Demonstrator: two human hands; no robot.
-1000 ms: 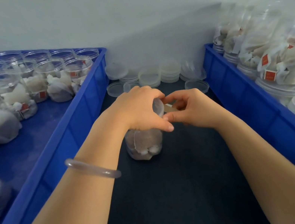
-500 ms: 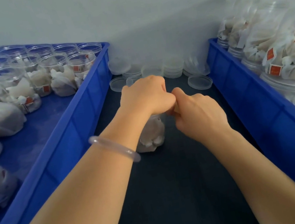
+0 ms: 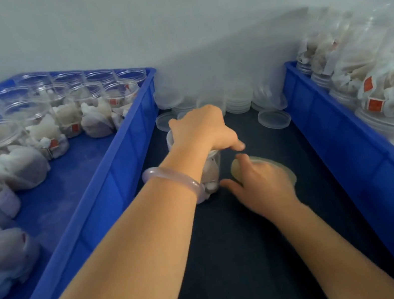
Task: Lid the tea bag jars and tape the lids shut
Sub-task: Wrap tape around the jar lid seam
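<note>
Clear plastic jar of tea bags (image 3: 212,173) stands on the dark mat (image 3: 236,261), left hand (image 3: 200,130) clenched round its top. Right hand (image 3: 262,182) lies on a yellowish tape roll (image 3: 286,169) just beside it; cannot tell if it grasps. Left blue crate (image 3: 137,144): many open jars (image 3: 26,111) left. Right blue crate (image 3: 331,125): lidded jars (image 3: 387,100) stacked. Likely mid-batch.

One wide-angle view, worn on the head, looks forward and down from over the tabletop's (image 3: 249,258) near edge toward the wall (image 3: 167,17) at its far edge. It sits close: both forearms fill the lower frame, and the left hand (image 3: 200,130) on the jar (image 3: 212,173) falls near centre. The left crate (image 3: 124,162) and right crate (image 3: 342,144) along the side edges run off frame.
</note>
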